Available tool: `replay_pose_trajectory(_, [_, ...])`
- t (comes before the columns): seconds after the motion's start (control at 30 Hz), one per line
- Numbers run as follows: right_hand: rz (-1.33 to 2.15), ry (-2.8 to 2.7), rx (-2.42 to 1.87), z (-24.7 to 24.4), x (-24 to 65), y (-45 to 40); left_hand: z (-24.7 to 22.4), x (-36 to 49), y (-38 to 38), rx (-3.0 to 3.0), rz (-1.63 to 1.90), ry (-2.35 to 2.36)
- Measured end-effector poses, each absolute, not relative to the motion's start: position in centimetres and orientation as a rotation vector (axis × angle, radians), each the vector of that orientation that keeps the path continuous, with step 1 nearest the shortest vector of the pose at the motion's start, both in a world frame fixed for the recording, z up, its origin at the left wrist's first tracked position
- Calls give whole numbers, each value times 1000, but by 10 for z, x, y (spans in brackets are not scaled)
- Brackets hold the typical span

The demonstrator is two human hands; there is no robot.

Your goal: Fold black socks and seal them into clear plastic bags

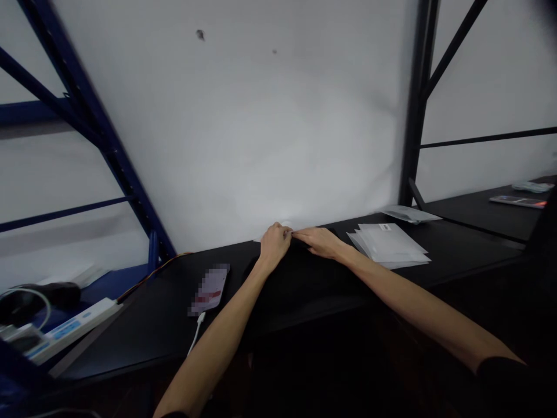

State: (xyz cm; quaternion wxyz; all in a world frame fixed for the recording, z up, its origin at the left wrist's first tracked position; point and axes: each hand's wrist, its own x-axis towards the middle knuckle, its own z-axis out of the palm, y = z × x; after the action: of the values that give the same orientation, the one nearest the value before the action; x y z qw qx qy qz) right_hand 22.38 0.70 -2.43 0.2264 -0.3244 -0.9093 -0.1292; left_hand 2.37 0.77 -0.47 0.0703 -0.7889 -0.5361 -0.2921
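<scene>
Head view: my two hands meet at the back of the black desk (143, 334), close to the pale wall (261, 128), with both forearms stretched forward. The left hand (274, 241) has its fingers curled against the thumb and appears to pinch a thin white piece (286, 224), which shows just behind and between the hands; most of it is covered, so its shape cannot be told. The right hand (321, 241) is flatter, its fingertips pointing left to the same spot; whether these fingers grip the piece or merely touch it, I cannot tell. Farther right lies a fanned stack of white envelopes (391, 247), the top one bearing a small label (385, 227), and beyond it, near the wall, a separate white envelope (411, 214). To the left, a phone (211, 290) lies with a white cable (196, 332) plugged into its near end. As to progress, I judge the handling to be under way and unfinished: the piece is at my fingers, not yet set down or released. Whether the stacked envelopes are finished or waiting does not show, so how much remains cannot be counted.
</scene>
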Motion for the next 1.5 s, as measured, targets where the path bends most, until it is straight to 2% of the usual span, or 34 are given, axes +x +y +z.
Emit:
replay_pose_trajectory(0.23, [-256, -2335, -1043, -25, 220, 12, 2, 20, 11, -2439, -833, -1646])
replay_pose_trajectory(0.67, [-175, -2382, -1281, -33, 235, 13, -3, 25, 11, -2483, -782, -1651])
replay_pose_trajectory(0.83, [-215, -2361, -1209, -29, 234, 11, -3, 19, 18, -2531, -879, -1540])
replay_pose_trajectory(1.07, [-266, -2246, -1060, -26, 232, 11, -2, 16, 18, -2695, -838, -1573])
replay_pose_trajectory(1.33, [-59, -2002, -970, -26, 229, 12, 3, 9, 33, -2815, -1055, -1739])
replay_pose_trajectory(1.5, [110, -1925, -852, -25, 230, 13, 1, 1, 46, -2919, -1319, -1814])
